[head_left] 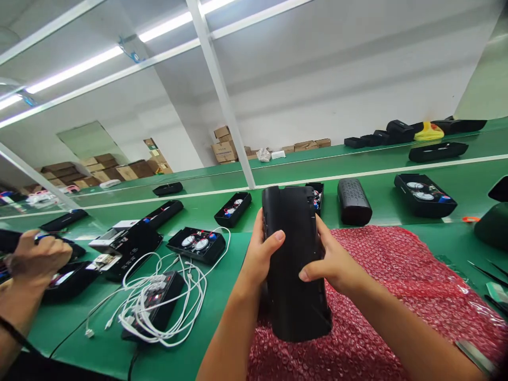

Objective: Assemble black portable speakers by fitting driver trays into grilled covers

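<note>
My left hand [260,254] and right hand [331,262] grip a black speaker case [296,264] upright over red bubble wrap [397,286]. Its front is turned away; my palms hide its sides.

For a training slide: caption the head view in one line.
Both hands, left hand and right hand, grip a black plastic speaker shell above red bubble wrap.

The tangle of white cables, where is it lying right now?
In the head view the white cables lie on the green bench at lower left, draped over a black device, left of the left hand and the black speaker housing.
</note>
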The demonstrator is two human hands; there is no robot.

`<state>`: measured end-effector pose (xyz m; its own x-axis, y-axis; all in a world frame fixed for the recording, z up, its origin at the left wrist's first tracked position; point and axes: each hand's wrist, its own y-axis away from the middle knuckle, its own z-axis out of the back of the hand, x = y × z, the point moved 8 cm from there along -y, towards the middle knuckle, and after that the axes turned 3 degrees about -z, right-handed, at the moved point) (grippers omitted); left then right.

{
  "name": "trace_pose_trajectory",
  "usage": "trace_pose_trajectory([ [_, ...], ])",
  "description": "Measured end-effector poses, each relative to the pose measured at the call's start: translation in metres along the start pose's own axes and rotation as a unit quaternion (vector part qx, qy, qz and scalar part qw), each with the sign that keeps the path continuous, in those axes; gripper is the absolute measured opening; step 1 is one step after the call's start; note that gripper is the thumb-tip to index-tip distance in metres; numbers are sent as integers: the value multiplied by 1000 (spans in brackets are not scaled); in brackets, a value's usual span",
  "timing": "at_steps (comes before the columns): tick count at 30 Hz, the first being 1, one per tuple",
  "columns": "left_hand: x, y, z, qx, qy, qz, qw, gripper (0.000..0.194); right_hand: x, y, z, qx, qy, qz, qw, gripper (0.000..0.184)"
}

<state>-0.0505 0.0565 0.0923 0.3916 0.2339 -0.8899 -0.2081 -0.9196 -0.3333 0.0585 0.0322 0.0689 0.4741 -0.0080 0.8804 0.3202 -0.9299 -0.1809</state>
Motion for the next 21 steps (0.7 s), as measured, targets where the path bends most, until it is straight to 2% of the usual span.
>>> trace_pose_trajectory([
  [3, -1, -2, 5, -26, -10, -11, 1000, 77, -10, -10, 5, -19, -29, 30, 999, 109],
  [7, 0, -3, 10, -43, -25, -14, 999, 80, -22, -17, 6, 9, -58, 29, 998, 123],
  [10, 2, -3, 11, -38, -36, -11, 999, 81, -25, -16, 4, 26, -73, 22, 997, 123],
  [21, -2, 3, 8, 1, -79, -26, 996, 91, -16, -12, 10, -6, -96, 39, 995, 124],
])
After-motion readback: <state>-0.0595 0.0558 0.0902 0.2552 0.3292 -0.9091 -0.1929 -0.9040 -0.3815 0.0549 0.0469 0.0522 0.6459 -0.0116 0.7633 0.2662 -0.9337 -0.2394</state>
